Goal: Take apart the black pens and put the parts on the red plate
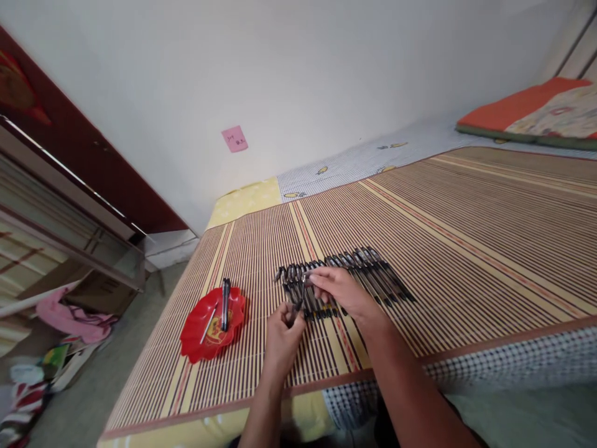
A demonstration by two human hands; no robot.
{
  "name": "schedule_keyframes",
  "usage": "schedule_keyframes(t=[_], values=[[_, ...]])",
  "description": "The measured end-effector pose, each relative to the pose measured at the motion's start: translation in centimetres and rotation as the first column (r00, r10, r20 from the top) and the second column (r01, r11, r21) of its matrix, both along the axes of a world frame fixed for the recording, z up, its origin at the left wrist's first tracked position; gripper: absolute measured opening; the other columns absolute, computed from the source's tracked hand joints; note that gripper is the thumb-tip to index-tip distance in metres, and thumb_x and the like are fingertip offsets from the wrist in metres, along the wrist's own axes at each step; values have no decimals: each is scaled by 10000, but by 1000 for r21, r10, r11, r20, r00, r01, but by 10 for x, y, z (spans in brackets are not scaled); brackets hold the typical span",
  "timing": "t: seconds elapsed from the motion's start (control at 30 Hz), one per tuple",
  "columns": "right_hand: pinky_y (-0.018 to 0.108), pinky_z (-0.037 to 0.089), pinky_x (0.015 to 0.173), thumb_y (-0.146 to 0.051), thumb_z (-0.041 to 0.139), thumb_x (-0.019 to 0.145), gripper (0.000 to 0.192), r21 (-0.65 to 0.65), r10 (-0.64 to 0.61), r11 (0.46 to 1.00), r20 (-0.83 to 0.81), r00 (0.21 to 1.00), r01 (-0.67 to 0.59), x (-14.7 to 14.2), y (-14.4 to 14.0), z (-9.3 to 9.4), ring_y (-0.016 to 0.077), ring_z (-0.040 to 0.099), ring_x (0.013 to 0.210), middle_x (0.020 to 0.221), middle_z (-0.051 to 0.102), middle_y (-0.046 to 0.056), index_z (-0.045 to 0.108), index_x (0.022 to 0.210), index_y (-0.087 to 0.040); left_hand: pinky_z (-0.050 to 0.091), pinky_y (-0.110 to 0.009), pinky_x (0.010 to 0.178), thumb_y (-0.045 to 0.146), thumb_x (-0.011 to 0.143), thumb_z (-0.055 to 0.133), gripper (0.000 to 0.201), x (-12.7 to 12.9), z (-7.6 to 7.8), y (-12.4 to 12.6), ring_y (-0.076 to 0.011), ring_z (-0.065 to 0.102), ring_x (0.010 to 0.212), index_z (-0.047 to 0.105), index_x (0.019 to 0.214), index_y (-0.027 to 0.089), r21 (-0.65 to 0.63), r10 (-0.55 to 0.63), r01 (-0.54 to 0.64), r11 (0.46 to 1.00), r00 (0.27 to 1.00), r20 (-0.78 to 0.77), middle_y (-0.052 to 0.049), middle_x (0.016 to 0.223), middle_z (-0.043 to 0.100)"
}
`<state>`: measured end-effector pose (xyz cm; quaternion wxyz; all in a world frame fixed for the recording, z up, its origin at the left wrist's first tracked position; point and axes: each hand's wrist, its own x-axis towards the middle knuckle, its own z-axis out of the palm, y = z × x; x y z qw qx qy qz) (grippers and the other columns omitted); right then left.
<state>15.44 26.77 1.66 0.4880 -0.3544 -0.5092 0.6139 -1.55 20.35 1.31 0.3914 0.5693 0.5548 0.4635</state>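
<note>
A row of several black pens (373,274) lies side by side on a striped bamboo mat (466,236). My left hand (283,333) is closed around the lower end of one pen (300,297) held upright over the row's left part. My right hand (342,292) pinches the top of that same pen with its fingertips. A red scalloped plate (193,339) sits to the left, with two black pens (226,302) and a thin refill (208,325) in it.
The mat covers a bed with a yellow and checked sheet (247,199) against a white wall bearing a pink sticky note (234,138). An orange pillow (536,112) lies at the far right. Dark wooden furniture (69,162) and clutter on the floor (56,336) are at the left.
</note>
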Motion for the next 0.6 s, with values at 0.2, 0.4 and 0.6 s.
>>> schedule_keyframes(t=[0.2, 0.4, 0.6], values=[[226, 400, 504, -436, 750, 751, 321, -23, 50, 998, -67, 996, -52, -4, -4, 2, 82, 516, 493, 606, 638, -27, 715, 905, -157, 357, -229, 596, 315, 763, 656, 162, 4, 0, -1, -124, 475, 618, 626, 793, 158, -49, -60, 67, 997, 990, 125, 9, 701, 596], [215, 452, 502, -438, 764, 756, 309, -24, 97, 995, -121, 988, -100, -7, -6, 2, 99, 606, 576, 789, 720, 26, 699, 886, -165, 347, -222, 593, 331, 751, 690, 188, 3, -1, -5, -114, 443, 614, 617, 771, 159, -102, -50, 73, 992, 977, 208, 14, 696, 572], [226, 507, 546, -432, 778, 758, 300, -19, 132, 990, -163, 978, -136, -6, -7, 1, 104, 624, 593, 789, 718, 18, 692, 877, -171, 292, -197, 531, 407, 736, 759, 301, 7, -2, -7, -80, 337, 549, 614, 826, 159, -193, -47, 115, 975, 945, 325, 56, 646, 466]])
